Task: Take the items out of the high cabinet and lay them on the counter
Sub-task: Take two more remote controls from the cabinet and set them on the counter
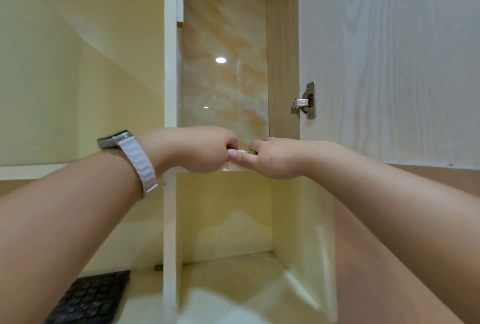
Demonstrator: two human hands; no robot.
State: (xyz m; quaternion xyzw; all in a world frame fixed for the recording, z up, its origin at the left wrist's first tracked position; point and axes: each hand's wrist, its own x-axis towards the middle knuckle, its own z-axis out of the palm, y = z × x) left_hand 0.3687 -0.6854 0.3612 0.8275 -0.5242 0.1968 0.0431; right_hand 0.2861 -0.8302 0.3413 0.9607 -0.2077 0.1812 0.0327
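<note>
A black computer keyboard (91,300) is lying low at the left, on the pale glossy counter (233,303). Both bare forearms are reaching up and forward, the left one wearing a silver watch on a pale link strap (135,160). The left hand (205,149) and right hand (272,159) are meeting at the front lip of the open high cabinet (283,64) with its light wood-grain walls. Both are curling their fingers, and the right thumb is stretching leftward. Between them a small pale flat item (242,151) is showing only as a sliver, and both hands seem to be pinching it. Its long axis seems to be running left to right along the lip. It is sitting straight ahead of the fingertips, with neither hand nearer.

I am counting one item, with the rest of the shelf floor hidden. Beyond, the white wood-grain door (389,64) is hanging open on one steel hinge (306,101).
</note>
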